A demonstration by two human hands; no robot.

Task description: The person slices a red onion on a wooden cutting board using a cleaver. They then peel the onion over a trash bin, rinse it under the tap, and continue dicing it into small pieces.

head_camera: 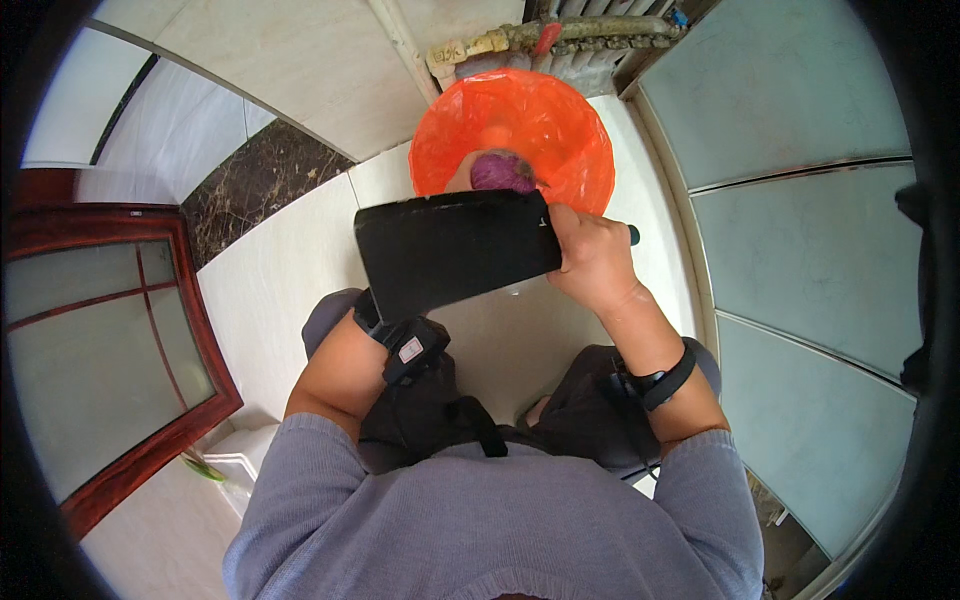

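Note:
My right hand (596, 259) grips the handle of a broad black-bladed cleaver (457, 251), and the handle's dark green end shows past my fingers. The blade lies flat to the view and extends left across both my knees' gap. Just beyond its upper edge, my left hand (460, 172) holds a purple-skinned onion (501, 171) with dry roots or stem at its right. The blade hides most of my left hand and wrist. Onion and fingers are over the mouth of a round bin lined with an orange plastic bag (581, 142).
Old pipes (600, 30) and a radiator stand behind the bin. Frosted glass panels (810, 225) line the right side. A red-brown wooden framed glass door (214, 330) is at left, with a white box (244, 457) near it on the tiled floor (262, 300).

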